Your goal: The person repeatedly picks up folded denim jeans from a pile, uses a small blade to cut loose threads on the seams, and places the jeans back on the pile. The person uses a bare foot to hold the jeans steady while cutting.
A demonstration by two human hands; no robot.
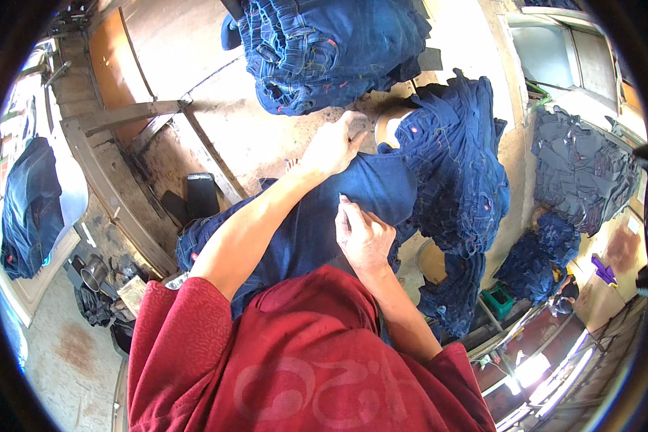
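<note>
Blue denim jeans (374, 183) lie across my lap, with a smooth panel facing up. Over their far edge reaches my left hand (331, 146), its fingers bent and apart, with nothing visible in them. On the near side of the panel, my right hand (365, 236) is closed in a pinch just above the denim. Whatever its fingertips hold is too small to make out.
A thick stack of jeans (331, 54) stands ahead. More jeans (461, 165) are heaped on my right. Dark garments (583, 169) lie farther right, near a green crate (498, 299). Wooden framing (115, 187) and jeans on a pale surface (30, 209) are at left.
</note>
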